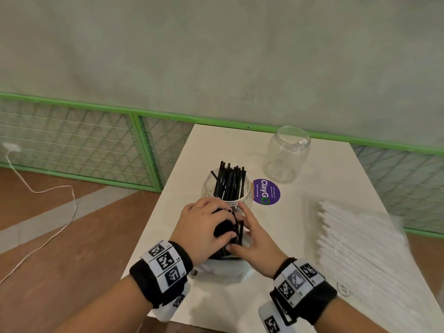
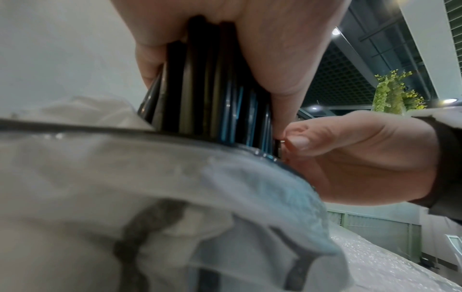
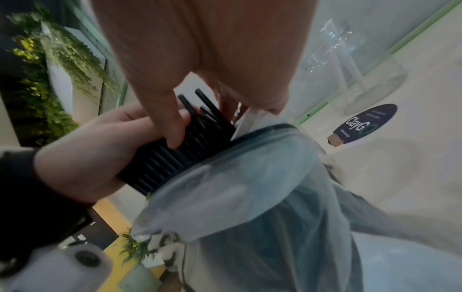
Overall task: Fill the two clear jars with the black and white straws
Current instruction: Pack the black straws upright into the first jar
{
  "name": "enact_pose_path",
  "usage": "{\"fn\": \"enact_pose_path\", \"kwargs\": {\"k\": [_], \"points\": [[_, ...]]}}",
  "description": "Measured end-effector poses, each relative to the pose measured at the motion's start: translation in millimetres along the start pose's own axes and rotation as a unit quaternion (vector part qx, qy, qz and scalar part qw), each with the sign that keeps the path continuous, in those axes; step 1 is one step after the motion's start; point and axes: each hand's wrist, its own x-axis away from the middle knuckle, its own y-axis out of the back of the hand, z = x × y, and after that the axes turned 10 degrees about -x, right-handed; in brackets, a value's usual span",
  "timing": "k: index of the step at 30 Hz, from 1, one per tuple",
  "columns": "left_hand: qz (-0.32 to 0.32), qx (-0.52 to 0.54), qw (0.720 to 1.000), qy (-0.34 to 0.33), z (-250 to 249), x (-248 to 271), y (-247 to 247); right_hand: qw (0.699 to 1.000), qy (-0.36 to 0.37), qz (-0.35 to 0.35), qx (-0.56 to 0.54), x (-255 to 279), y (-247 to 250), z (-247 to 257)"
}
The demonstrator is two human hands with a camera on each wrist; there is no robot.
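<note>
Two hands meet at the near middle of the white table (image 1: pixel 312 236). Leftmost, the left hand (image 1: pixel 204 227) is curled round a bundle of black straws (image 1: pixel 236 233), which rises out of a clear plastic bag (image 3: pixel 250 187) (the wrist views show the straws coming through the bag's mouth). Just to its right, the right hand (image 1: pixel 254 241) has its fingers at the same bundle and the bag's edge, thumb against the straws; whether it truly grips them I cannot tell. Directly behind the hands stands a clear jar (image 1: pixel 209 186) already holding upright black straws. Right of that lies a purple sticker (image 1: pixel 266 191), then an empty clear jar (image 1: pixel 287 155) farther back. At the far right lies a pile of white straws (image 1: pixel 355 236).
</note>
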Motion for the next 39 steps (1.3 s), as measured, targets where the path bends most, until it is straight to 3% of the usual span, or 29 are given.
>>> {"fn": "enact_pose_path", "kwargs": {"k": [5,12,21,28,39], "points": [[0.011,0.024,0.999,0.019,0.9,2.1,3.3,0.995,0.061,-0.065,0.051,-5.8,-7.8,2.5],[0.04,0.019,0.999,0.011,0.6,1.2,5.1,0.991,0.041,-0.08,0.102,-10.0,-5.6,2.6],[0.002,0.018,1.0,0.022,-1.3,0.5,-1.1,0.995,0.02,-0.088,0.047,-8.8,9.1,12.2],[-0.023,0.026,0.999,0.02,0.9,2.1,-2.4,0.986,0.025,-0.162,-0.016,-7.8,18.6,30.4],[-0.024,0.023,0.999,0.02,4.6,0.8,-4.0,0.984,0.093,-0.138,-0.065,-16.7,32.1,93.7]]}}
